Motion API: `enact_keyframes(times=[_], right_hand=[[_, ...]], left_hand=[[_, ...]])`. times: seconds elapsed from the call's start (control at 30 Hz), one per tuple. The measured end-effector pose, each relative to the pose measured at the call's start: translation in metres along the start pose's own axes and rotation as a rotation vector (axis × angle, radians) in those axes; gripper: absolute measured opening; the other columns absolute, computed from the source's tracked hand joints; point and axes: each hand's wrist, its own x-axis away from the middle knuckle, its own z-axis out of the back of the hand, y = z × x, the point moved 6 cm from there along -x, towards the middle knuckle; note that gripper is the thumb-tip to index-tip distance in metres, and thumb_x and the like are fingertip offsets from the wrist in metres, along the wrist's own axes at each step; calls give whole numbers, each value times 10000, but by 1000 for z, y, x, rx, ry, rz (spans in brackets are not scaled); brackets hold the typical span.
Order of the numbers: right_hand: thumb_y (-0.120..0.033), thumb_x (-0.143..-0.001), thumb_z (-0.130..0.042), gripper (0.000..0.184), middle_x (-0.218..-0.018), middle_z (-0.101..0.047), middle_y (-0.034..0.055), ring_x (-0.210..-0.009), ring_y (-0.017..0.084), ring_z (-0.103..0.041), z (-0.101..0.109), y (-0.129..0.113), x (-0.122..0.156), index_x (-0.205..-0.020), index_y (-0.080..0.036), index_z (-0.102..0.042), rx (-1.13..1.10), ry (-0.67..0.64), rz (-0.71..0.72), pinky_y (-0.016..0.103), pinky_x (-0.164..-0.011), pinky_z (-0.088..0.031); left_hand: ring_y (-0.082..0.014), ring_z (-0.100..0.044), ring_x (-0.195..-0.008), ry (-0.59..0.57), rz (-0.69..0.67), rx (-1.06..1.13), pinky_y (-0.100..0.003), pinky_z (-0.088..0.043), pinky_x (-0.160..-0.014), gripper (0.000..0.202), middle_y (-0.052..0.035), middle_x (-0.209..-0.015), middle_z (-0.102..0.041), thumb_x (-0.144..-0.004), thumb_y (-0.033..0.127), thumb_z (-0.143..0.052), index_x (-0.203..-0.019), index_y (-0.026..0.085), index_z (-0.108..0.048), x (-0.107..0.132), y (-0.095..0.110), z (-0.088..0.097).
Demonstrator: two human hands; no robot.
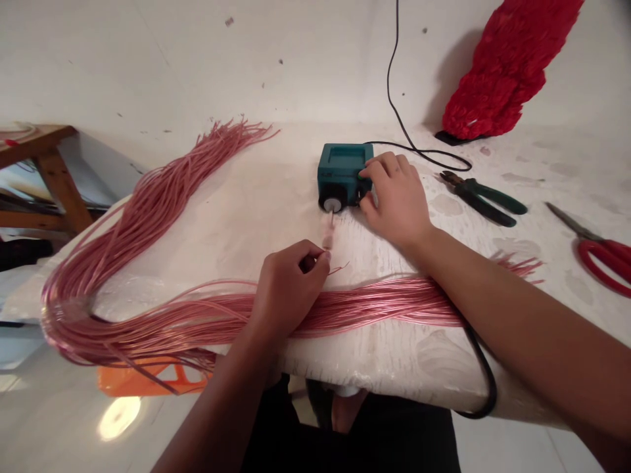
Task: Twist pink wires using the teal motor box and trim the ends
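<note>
A small teal box machine (343,172) with a white round spool at its front stands in the middle of the white table (256,197). My right hand (397,197) rests against its right side, fingers curled on it. My left hand (290,286) is closed in a pinch on a thin pink wire (327,240) that runs up to the spool. Under my left hand lies a long bundle of pink wires (162,309) that loops off the table's left edge and back toward the wall.
Green-handled pliers (480,197) lie right of the machine, red-handled scissors (599,249) further right. A red fluffy object (503,66) leans on the wall at the back right. A black cable (394,85) runs from the machine up the wall. A wooden bench (46,164) stands left.
</note>
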Motion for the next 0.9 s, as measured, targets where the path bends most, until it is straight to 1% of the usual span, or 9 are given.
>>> enact_keyframes(times=[0.2, 0.37, 0.5, 0.67, 0.8, 0.9], right_hand=[[-153, -772, -511, 332, -1211, -590, 152, -1110, 362, -525, 0, 0, 0, -1101, -191, -529, 7, 22, 18, 535, -915, -456], [-162, -784, -497, 298, -1123, -624, 131, -1031, 340, -546, 2, 1, 0, -1074, -202, -554, 10, 61, 22, 496, -866, -461], [-157, -788, -485, 294, -1091, -634, 121, -1024, 331, -554, 3, 2, 1, -1069, -207, -556, -11, 80, 4, 486, -872, -452], [-148, -776, -489, 309, -1085, -664, 104, -1011, 321, -582, 5, 5, 1, -1071, -211, -557, -63, 113, -38, 475, -880, -449], [-171, -788, -492, 289, -1039, -694, 92, -955, 306, -605, 10, 6, 2, -1062, -217, -572, -77, 164, -67, 453, -831, -460], [-173, -803, -485, 284, -1043, -706, 96, -967, 303, -619, 9, 8, 2, -1071, -207, -574, -85, 167, -83, 452, -846, -460]], left_hand=[[-112, -524, -575, -10, 19, 16, -247, -382, -573, 171, 45, -594, -585, -864, 294, -622, -753, 187, -696, 0, -2, 1], [-118, -534, -573, -23, 15, -15, -248, -386, -572, 182, 41, -587, -587, -870, 301, -615, -747, 190, -690, 7, -2, 6], [-116, -527, -556, -22, 42, -4, -246, -396, -560, 154, 34, -600, -625, -853, 287, -637, -751, 192, -700, 23, 2, 14], [-113, -520, -528, -42, 69, 10, -228, -388, -505, 166, 35, -570, -617, -856, 300, -647, -737, 202, -709, 46, 8, 27], [-104, -536, -525, -70, 7, 11, -211, -406, -495, 148, 36, -599, -651, -868, 296, -642, -784, 210, -729, 61, 16, 39], [-99, -553, -529, -82, -50, 48, -209, -426, -503, 122, 29, -650, -694, -866, 277, -650, -812, 217, -741, 72, 22, 48]])
